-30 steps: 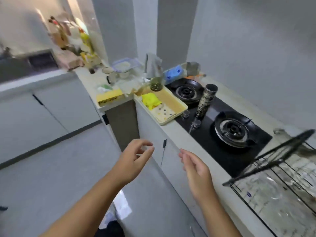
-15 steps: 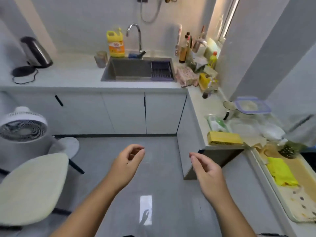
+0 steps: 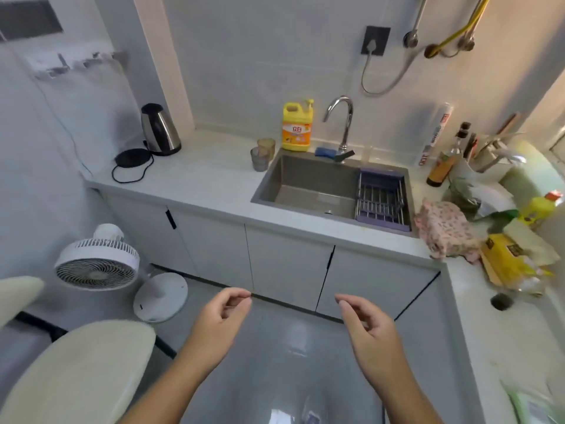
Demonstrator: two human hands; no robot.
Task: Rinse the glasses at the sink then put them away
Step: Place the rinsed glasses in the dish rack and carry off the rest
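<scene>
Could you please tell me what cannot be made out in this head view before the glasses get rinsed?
- Head view: whether the grey glass and amber glass beside the sink are clean or empty; too small.
- Head view: the sink's near wall; hidden by the counter and its front edge.
- Head view: what the cabinets hold; doors shut.
- Head view: the green thing at bottom right; blurred, cut by the frame edge.

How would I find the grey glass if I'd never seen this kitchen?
Find the sink in the long counter. Just off its back left corner, by the yellow soap bottle, stand two glasses. The grey glass is the nearer one, in front of the brownish glass.
</scene>
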